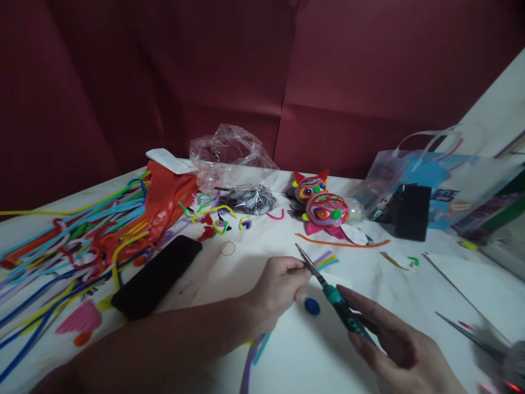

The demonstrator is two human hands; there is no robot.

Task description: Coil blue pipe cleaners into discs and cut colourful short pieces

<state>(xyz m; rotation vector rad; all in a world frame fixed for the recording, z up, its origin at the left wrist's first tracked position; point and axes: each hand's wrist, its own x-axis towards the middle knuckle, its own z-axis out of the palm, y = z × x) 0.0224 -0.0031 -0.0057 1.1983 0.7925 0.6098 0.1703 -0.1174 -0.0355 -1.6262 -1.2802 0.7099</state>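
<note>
In the right hand (396, 342), a teal-handled tool (335, 296), blue-lettered bag (429, 174) beyond.

The right hand (400, 345) holds a tool (337, 301), perhaps scissors.

Lettering legible to you: one large dark-blue character, apparently 钙, on the translucent bag (435, 168) at your right. Print on the bag's small beige patch: too small to read. Pale marking on the teal-and-black tool (343, 311) in your right hand (396, 347): illegible.
</note>
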